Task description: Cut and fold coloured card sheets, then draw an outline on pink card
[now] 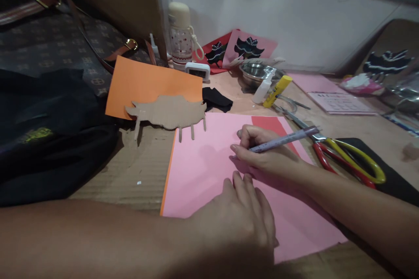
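Observation:
A pink sheet of paper [203, 170] lies flat on the table in front of me. My right hand [262, 152] grips a silver-lilac pen [288, 138] with its tip down on the sheet. My left hand [244, 213] rests on the near part of the sheet, fingers together and curled slightly, pressing the paper down and holding nothing. A brown cardboard cut-out with thin legs [166, 113] lies just beyond the sheet's far left corner.
An orange sheet [144, 83] leans behind the cut-out. Scissors with red and yellow handles [343, 154] lie right of my pen hand. Behind are a steel bowl [257, 72], a yellow glue stick [276, 90], black scraps [216, 98], a bottle [180, 35] and bags [49, 96] at left.

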`<state>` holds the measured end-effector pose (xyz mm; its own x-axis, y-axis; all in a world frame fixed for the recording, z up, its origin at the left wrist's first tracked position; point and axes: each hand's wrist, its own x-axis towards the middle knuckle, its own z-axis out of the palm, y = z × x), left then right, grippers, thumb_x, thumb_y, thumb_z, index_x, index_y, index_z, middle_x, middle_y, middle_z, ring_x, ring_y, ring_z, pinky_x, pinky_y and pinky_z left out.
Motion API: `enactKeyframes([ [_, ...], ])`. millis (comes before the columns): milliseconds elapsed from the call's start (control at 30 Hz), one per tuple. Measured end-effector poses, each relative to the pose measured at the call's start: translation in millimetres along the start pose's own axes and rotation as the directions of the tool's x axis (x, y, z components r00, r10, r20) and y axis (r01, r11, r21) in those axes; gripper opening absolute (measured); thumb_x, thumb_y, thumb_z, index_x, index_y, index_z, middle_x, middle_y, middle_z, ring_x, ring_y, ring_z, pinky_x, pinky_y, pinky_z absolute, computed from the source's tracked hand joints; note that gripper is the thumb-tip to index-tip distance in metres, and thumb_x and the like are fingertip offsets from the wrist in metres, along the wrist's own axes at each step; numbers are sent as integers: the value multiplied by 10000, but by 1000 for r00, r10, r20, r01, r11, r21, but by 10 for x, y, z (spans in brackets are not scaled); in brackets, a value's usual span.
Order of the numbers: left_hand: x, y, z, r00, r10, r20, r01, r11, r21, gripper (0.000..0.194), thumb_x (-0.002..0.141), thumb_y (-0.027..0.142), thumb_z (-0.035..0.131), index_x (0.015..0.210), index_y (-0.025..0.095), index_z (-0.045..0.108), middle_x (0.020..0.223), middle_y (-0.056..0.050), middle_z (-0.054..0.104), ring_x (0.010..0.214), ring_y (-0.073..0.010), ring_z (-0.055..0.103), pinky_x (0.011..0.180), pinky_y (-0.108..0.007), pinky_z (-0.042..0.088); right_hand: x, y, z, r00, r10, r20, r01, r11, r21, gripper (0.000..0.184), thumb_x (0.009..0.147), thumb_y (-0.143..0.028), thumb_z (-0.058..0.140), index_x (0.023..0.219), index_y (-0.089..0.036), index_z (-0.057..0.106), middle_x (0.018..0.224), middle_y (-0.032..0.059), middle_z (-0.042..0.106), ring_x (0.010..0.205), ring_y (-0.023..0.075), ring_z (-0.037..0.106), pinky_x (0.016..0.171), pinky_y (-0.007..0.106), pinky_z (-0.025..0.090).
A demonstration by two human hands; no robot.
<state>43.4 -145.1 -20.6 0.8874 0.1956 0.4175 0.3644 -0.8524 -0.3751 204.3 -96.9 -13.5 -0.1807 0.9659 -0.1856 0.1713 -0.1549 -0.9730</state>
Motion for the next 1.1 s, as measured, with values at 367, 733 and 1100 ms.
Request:
enactKeyframes([
  [367, 26, -28, -5, 1000, 7, -10, -7, 1000, -14, 438, 1003, 314, 401, 1050, 0, 703, 992, -224, 740, 887, -339, 741, 652, -390, 631, 109, -150, -219, 950, -217, -224, 192, 973, -128, 363, 879, -331, 675, 640, -218, 427, 512, -53, 481, 485, 99, 456, 467, 233, 370],
  [733, -6, -24, 31, 999, 20, -35, -20, 1000, 13, 441, 1002, 346, 411, 1038, 4, 686, 1005, -215, 741, 883, -323, 744, 656, -369, 619, 175, -118, -405, 898, -336, -285, 292, 938, -185, 415, 895, -608, 569, 723, -234, 518, 520, -31, 462, 449, 118, 417, 449, 283, 295],
  [1100, 8, -13, 41, 998, 8, -55, -7, 1000, 22, 430, 997, 344, 415, 1014, 13, 689, 979, -207, 747, 869, -320, 747, 649, -362, 618, 93, -152, -273, 956, -216, -197, 206, 976, -69, 316, 830, -393, 724, 767, -239, 455, 497, -74, 522, 401, 88, 419, 366, 201, 270],
])
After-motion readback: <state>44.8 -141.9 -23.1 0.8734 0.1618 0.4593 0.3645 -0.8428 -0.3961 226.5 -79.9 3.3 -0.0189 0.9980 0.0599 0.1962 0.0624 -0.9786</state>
